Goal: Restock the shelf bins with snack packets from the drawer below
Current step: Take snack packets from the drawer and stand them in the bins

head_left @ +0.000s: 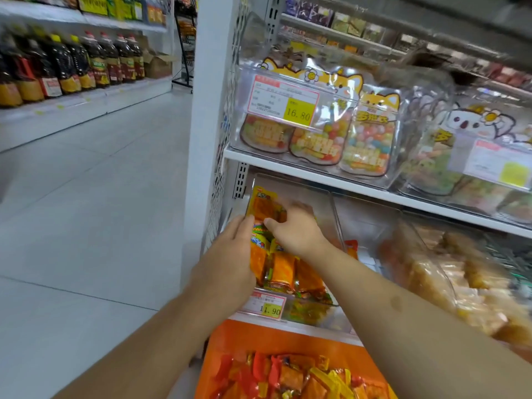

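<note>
Beside a pale tiled floor (95,174), white shelving (316,174).

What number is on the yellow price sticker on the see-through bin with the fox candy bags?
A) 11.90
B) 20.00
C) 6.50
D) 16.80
D: the yellow price sticker on the front of the upper clear bin holding the fox candy bags reads 16.80.

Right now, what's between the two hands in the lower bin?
Head view: orange-and-yellow snack packets fill the gap between the left hand and right hand, inside the clear bin. Both hands touch the packets.
</note>
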The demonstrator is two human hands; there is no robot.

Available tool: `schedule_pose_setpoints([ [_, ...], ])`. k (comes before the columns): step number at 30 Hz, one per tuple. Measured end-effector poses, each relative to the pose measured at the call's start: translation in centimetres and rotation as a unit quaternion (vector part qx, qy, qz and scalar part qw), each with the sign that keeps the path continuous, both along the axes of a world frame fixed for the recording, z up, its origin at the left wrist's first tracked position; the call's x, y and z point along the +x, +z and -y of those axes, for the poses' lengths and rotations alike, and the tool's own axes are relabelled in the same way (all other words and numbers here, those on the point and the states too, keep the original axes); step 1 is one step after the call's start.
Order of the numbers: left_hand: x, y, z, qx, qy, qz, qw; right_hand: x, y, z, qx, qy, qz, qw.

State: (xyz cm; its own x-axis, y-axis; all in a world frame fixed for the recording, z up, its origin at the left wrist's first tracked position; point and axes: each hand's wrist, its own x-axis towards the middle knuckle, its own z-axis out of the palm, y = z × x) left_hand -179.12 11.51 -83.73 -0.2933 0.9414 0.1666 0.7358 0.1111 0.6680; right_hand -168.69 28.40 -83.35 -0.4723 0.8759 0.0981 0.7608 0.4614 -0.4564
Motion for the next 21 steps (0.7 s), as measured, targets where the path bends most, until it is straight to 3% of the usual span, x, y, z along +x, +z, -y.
schedule_pose_setpoints([
  [5, 0.8, 0.7, 0.9, 0.054, 0.03, -0.047, 0.997, 5.0, 2.3, 5.3, 0.062, 0.066, -0.07, 0.993],
  [12, 8.0, 1.5, 4.6, 0.066, -0.079, -0.074, 0.992, 15.7, 2.3, 12.9, 0.045, 0.072, -0.164, 0.983],
  [16, 13.4, -1.3, 6.6, 0.019, -0.169, -0.057, 0.984, 22.9, -0.1, 16.4, -0.047, 0.009, -0.118, 0.992],
  [21, 17.9, -8.0, 8.6, -0.107, -0.214, -0.07, 0.968, 31.7, -6.6, 18.2, -0.116, -0.064, 0.022, 0.991],
])
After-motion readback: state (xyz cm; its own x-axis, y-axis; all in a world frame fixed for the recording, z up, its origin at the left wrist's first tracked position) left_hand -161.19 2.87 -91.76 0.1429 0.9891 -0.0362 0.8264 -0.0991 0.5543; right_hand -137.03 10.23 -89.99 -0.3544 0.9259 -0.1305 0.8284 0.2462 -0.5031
